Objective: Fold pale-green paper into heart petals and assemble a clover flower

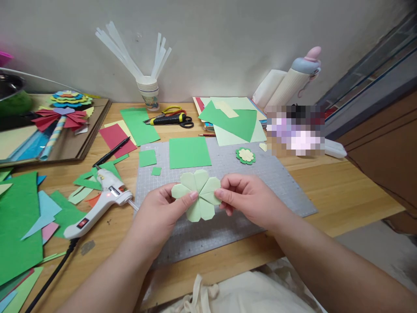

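Observation:
A pale green paper flower (199, 187) with several folded petals is held up above the grey cutting mat (276, 191). My left hand (166, 204) grips its left side, thumb pressed near the flower's centre and the fingers hidden behind. At the right edge, my right hand (243, 195) pinches one petal between thumb and fingers. Beyond the flower, a green paper square (190, 152) and two smaller green pieces, one of them a small square (156, 171), lie on the mat. A small layered green and cream paper flower (245, 155) rests at the mat's right.
A white glue gun (97, 206) with a lit light lies left of the mat among green paper scraps (19, 217). Behind stand scissors and a yellow-black cutter (169, 119), a paper cup (149, 95) of glue sticks, stacked paper (241, 126) and a bottle (289, 84).

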Motion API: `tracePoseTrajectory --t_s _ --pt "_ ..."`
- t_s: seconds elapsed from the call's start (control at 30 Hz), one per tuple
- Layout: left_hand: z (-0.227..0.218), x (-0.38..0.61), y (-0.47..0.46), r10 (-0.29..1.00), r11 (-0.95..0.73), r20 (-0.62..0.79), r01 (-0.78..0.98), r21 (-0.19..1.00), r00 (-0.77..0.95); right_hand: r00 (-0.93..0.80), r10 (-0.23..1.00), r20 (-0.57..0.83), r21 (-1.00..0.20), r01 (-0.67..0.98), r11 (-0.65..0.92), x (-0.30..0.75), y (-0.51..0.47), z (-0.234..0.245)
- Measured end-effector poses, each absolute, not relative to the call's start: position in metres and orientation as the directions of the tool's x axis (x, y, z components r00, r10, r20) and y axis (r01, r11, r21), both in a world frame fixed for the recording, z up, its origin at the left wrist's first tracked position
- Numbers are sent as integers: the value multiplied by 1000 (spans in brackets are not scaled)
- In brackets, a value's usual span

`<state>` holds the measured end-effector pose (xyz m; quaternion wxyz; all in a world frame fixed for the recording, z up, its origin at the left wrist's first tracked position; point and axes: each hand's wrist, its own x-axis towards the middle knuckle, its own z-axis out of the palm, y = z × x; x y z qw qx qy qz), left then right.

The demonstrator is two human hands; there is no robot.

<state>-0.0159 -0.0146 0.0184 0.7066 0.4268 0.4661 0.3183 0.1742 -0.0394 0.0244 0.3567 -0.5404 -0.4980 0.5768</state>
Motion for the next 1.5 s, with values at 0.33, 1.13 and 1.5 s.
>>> tracePoseTrajectory --t_s 0.33,1.13,1.5 --pt "20 -16 -13 850 419 -365 -68 905 379 -180 939 -292 -950 -56 -307 170 -39 21" --pt "16 -17 -14 874 394 -359 -47 918 326 -188 935 -300 -954 65 -292 170 -46 22" --pt "17 -16 -14 878 390 -352 -58 919 325 -171 952 -253 -966 95 -239 166 -45 23"
